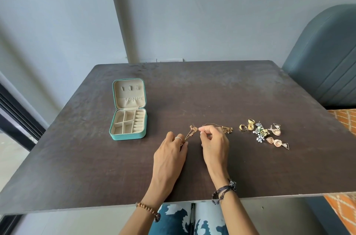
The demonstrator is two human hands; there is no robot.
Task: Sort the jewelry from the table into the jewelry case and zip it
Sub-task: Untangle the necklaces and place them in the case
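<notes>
I saw the teal jewelry case lying open on the counter, at ten o'clock from the hands. The right hand pinched a thin gold chain whose pendant lay at three o'clock. The left hand pinched a second gold chain. Rings and earrings lay in a heap further at three o'clock.
</notes>
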